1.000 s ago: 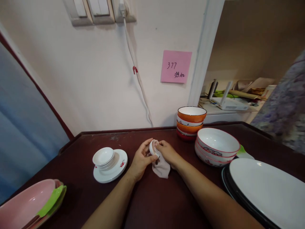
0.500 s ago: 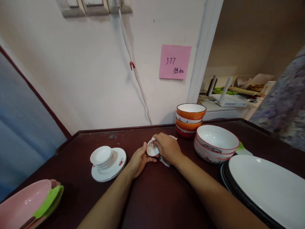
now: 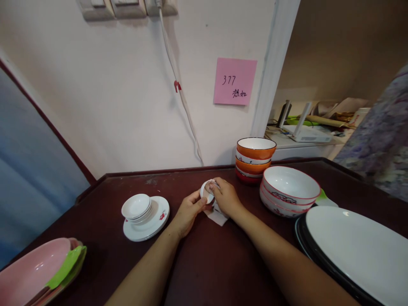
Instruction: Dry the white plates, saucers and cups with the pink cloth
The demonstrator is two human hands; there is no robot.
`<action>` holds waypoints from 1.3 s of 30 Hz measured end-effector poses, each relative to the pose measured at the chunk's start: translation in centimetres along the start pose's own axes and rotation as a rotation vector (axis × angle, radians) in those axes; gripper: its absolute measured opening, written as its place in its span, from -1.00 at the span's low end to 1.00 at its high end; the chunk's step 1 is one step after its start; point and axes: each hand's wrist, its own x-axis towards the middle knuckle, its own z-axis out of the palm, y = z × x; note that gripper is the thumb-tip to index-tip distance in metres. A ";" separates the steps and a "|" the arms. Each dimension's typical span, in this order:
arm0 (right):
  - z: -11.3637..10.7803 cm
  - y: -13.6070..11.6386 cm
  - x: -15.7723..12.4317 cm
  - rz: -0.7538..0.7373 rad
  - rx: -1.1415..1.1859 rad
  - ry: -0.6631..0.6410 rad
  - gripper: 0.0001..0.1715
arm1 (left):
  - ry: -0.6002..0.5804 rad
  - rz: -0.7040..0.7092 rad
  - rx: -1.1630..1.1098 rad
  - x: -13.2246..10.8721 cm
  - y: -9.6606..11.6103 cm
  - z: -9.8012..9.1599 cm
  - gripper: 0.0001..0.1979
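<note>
My left hand (image 3: 187, 211) grips a small white dish (image 3: 206, 191), held tilted on its edge above the dark table (image 3: 207, 263). Fingers of my right hand (image 3: 227, 198) are closed on a pale cloth (image 3: 217, 215) and press it against the dish. The cloth hangs down below both hands to the tabletop. To the left, a stack of small white dishes (image 3: 136, 207) sits on white saucers with a red mark (image 3: 153, 221).
Stacked orange and white bowls (image 3: 255, 158) stand at the back by the wall. Larger red-rimmed white bowls (image 3: 289, 190) and a big white oval plate (image 3: 360, 250) lie at right. A pink dish with a green piece (image 3: 35, 272) sits at front left. A cord hangs down the wall.
The small dish turned from lying face up in my left hand back to standing on its edge. My right hand shifted the cloth around it. The view rose slightly.
</note>
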 end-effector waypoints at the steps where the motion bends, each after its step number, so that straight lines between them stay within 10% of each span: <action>1: -0.4 -0.2 0.0 -0.044 -0.050 -0.001 -0.82 | 0.003 -0.023 -0.013 0.1 0.0 -0.1 -0.57; 8: -2.2 -1.6 -0.2 -0.370 -0.383 -0.099 -0.77 | -0.033 -0.155 -0.094 0.4 0.1 -1.2 -0.54; 19: 0.5 0.1 0.0 -0.005 0.075 -0.010 -0.86 | -0.075 -0.010 -0.061 -0.1 0.5 -0.2 -0.51; 29: -1.3 -1.0 -0.5 -0.263 -0.159 -0.074 -0.74 | -0.057 -0.102 -0.032 0.2 0.2 -1.1 -0.62; 39: 1.0 0.3 -0.3 -0.046 0.115 0.028 -0.84 | -0.136 -0.044 -0.089 0.1 0.3 -0.9 -0.40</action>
